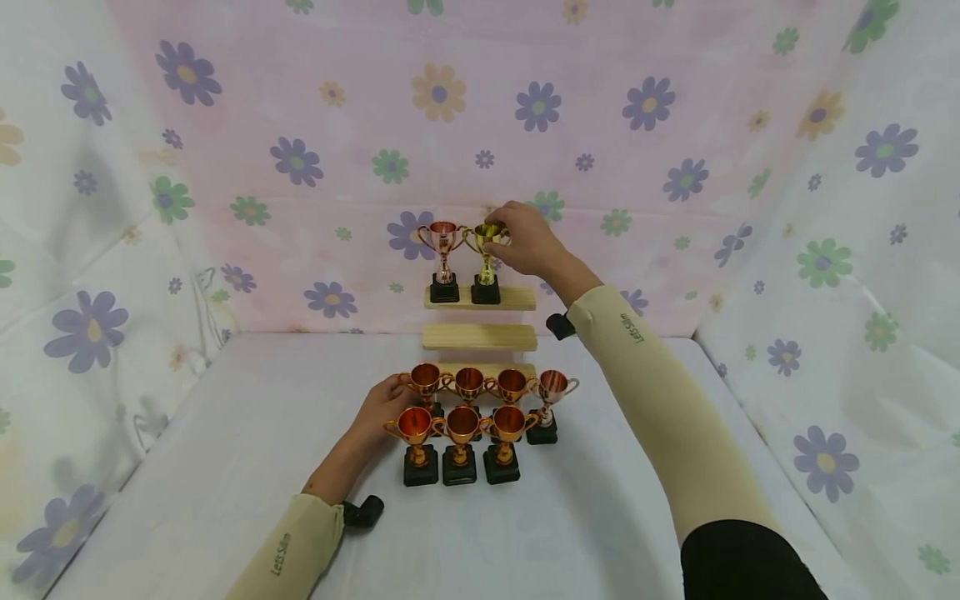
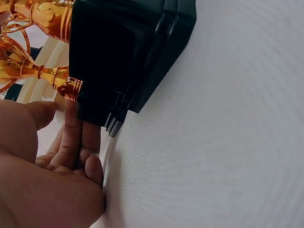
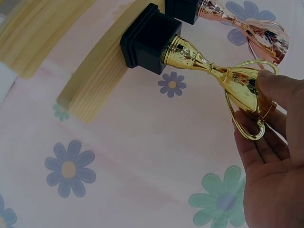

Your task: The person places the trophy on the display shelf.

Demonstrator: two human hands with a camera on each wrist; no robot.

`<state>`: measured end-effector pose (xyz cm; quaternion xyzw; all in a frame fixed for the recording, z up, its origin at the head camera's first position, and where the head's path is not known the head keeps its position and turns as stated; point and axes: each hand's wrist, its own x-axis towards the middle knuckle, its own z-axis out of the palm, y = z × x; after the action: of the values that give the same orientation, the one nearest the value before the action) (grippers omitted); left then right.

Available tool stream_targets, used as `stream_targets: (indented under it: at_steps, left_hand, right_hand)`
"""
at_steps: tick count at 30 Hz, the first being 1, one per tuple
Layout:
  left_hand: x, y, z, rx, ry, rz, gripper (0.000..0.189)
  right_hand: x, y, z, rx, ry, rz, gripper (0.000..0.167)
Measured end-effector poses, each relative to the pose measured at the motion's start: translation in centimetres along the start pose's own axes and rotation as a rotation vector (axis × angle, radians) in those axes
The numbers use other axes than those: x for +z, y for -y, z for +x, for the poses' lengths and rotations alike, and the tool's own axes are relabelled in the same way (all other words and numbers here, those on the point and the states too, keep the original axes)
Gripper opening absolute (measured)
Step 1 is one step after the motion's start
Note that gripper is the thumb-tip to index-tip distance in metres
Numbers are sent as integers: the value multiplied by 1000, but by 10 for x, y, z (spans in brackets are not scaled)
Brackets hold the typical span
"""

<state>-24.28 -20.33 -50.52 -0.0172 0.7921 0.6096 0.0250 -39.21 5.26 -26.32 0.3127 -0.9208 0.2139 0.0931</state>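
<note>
On the top wooden step, my right hand [image 1: 528, 239] pinches the cup of a gold trophy [image 1: 487, 268] between thumb and fingers. The trophy stands upright, its black base [image 3: 149, 40] on the wood in the right wrist view. Just left of it stands a rose-gold trophy [image 1: 444, 265]. My left hand [image 1: 381, 414] is low at the left of the grouped trophies, its fingertips right at the back-left bronze trophy [image 1: 425, 382]. In the left wrist view the loosely bent fingers [image 2: 71, 137] reach beside that trophy's black base [image 2: 97, 107], with the thumb apart from them.
Two rows of trophies stand on the white table [image 1: 300, 367]: several bronze ones, including a front bronze trophy [image 1: 461, 429], and a rose-gold one [image 1: 552, 387] at the right. Behind them rise a lower wooden step [image 1: 442, 367] and a middle step [image 1: 480, 337]. Flowered cloth [image 1: 330, 242] encloses the table.
</note>
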Motion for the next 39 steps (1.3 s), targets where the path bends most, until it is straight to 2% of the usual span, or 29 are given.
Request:
stream_targets:
  at_steps: [14, 23, 29, 32, 37, 39]
  left_hand:
    - [0, 0, 2, -4, -10, 36, 31]
    - [0, -1, 1, -24, -6, -46, 29]
    - [0, -1, 2, 10, 4, -56, 31]
    - [-1, -7, -1, 7, 12, -54, 29]
    - [-4, -31, -17, 11, 25, -36, 24]
    - [-5, -36, -21, 17, 29, -31, 23]
  right_hand:
    - [2, 4, 5, 10, -3, 0, 45]
    - [4, 5, 4, 7, -21, 11, 43]
    - [7, 4, 3, 16, -35, 9, 44]
    - [7, 4, 2, 19, -38, 9, 47]
    - [5, 4, -2, 21, -37, 3, 53]
    - [5, 2, -4, 18, -44, 1, 54]
